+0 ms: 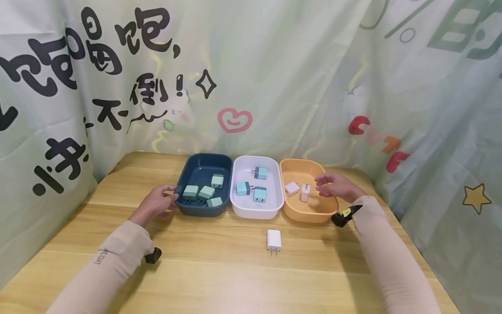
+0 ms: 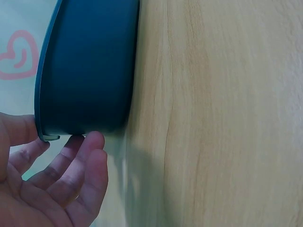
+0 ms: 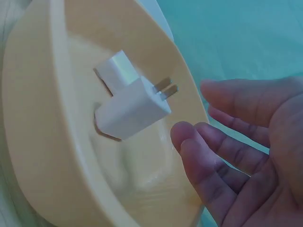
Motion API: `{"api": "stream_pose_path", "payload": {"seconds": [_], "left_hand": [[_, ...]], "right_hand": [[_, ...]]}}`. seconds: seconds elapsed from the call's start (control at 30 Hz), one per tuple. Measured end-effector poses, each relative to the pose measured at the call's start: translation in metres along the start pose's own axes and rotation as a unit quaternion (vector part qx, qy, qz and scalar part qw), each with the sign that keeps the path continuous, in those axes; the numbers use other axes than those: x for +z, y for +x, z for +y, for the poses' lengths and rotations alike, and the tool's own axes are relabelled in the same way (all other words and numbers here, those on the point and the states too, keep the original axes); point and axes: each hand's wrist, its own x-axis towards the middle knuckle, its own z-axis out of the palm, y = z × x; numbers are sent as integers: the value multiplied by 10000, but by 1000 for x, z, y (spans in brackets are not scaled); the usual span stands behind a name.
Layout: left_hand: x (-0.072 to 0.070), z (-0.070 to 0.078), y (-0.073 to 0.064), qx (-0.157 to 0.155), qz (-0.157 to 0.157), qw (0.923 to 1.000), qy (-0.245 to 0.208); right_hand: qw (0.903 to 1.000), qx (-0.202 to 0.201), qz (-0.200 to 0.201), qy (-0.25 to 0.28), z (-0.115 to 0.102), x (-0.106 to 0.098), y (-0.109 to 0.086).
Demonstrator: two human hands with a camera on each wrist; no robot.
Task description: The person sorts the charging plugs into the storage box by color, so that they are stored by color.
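My left hand [image 1: 158, 201] is at the left side of a dark blue bin [image 1: 204, 211], its fingertips touching the outer wall and rim, fingers loosely bent. Several pale green plug chargers [image 1: 206, 192] lie inside that bin. At the right end of the orange bin [image 1: 310, 216], my right hand [image 1: 333, 185] hovers over the rim with relaxed fingers and holds nothing. Two white plug chargers, one lying [image 1: 292, 188] and one closer to the hand [image 1: 305, 192], are in the orange bin. Another white charger [image 1: 273, 240] lies on the table, prongs toward me.
Between the two outer bins stands a white bin [image 1: 256, 213] with three blue chargers [image 1: 259, 194] in it. All the bins are side by side on a wooden table [image 1: 219, 270]. A printed curtain [image 1: 282, 87] hangs behind them.
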Motion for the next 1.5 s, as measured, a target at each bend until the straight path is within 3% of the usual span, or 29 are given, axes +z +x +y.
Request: {"api": "stream_pose_path", "payload": {"seconds": [0.23,0.4,0.6,0.87,1.2,1.33,1.5], "left_hand": [[1,1,-1,50,-33,10000,32],[0,4,-2,66,-38,10000,47],[1,4,0,0,-19,10000,93],[3,2,-2,-63,-21,9999,75],[2,2,-1,-98,5,9999,108],[1,2,1,-164,53,9997,186],[1,3,2,-202,44,9996,208]], "right_hand": [[9999,-89,134,43,-4,5,-13],[9972,-338,87,661,-8,13,-25],[9902,-524,-300,1258,-14,27,-42],[9908,-958,-665,691,-14,53,-55],[9784,-1654,-1242,-26,-3,92,-61],[9766,-1703,-1275,-327,-2,110,-62],[9791,-1488,-1288,-508,-2,128,-60]]}}
